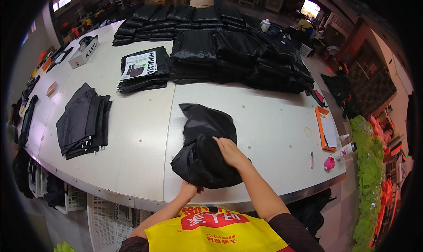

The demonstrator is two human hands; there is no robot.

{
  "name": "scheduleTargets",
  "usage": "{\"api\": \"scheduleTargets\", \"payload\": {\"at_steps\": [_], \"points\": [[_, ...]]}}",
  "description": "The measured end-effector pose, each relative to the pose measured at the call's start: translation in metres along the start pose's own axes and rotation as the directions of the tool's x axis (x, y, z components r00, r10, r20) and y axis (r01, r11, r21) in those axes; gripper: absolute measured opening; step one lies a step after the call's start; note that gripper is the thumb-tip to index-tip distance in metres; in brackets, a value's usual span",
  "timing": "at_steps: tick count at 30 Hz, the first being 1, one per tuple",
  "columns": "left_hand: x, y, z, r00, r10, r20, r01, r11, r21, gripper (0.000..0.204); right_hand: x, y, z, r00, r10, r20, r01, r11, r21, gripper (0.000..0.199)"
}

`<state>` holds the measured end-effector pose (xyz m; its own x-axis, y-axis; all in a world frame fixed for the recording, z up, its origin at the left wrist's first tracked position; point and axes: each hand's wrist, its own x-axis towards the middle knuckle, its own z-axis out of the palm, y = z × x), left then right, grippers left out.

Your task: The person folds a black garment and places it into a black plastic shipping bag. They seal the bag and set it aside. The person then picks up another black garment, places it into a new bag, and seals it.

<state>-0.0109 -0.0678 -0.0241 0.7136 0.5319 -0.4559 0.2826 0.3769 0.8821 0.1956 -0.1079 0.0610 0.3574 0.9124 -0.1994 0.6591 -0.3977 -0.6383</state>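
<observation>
A black, glossy plastic bag (211, 122) lies in front of me near the table's front edge, with a bulky, crumpled near end that looks like dark cloth or folded film. My right hand (230, 152) grips the bulge from its right side, fingers bent over its top. Under the near end, my left hand (189, 191) holds the bag from below at the table edge; most of its fingers are hidden. To the left lies a stack of folded black fabric pieces (83, 122) with small white tags.
Piles of packed black bags (194, 53) fill the table's far side, beside a stack with a printed white label (139, 66). A white box (84, 52) stands far left. On the right are an orange-framed clipboard (326, 127), thread snips (312, 160), pink tape (329, 164) and a bottle (346, 151).
</observation>
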Motion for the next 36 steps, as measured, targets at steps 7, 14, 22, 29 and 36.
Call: {"api": "scheduleTargets", "payload": {"at_steps": [7, 14, 22, 29, 36], "points": [[0.025, -0.013, -0.002, 0.866, 0.479, 0.141, -0.495, 0.787, 0.367, 0.042, -0.092, -0.056, 0.026, 0.878, -0.326, -0.35, 0.259, 0.939, -0.225, 0.11], [0.029, 0.001, -0.009, 0.842, 0.362, 0.4, -0.535, 0.66, 0.528, 0.053, -0.086, -0.038, 0.035, 0.88, -0.443, -0.174, 0.293, 0.793, -0.534, 0.11], [0.042, 0.042, -0.05, 0.911, 0.2, 0.36, -0.404, 0.606, 0.685, 0.021, -0.036, -0.048, 0.052, 0.81, -0.519, -0.272, 0.278, 0.749, -0.601, 0.094], [0.029, -0.043, -0.048, 0.926, 0.363, 0.105, -0.359, 0.758, 0.545, 0.034, 0.014, -0.032, 0.122, 0.802, -0.575, -0.16, 0.372, 0.692, -0.619, 0.089], [0.024, -0.028, -0.059, 1.0, 0.013, -0.008, -0.012, 0.992, 0.124, 0.044, 0.026, -0.054, 0.085, 0.926, -0.379, 0.005, 0.358, 0.872, -0.334, 0.093]]}}
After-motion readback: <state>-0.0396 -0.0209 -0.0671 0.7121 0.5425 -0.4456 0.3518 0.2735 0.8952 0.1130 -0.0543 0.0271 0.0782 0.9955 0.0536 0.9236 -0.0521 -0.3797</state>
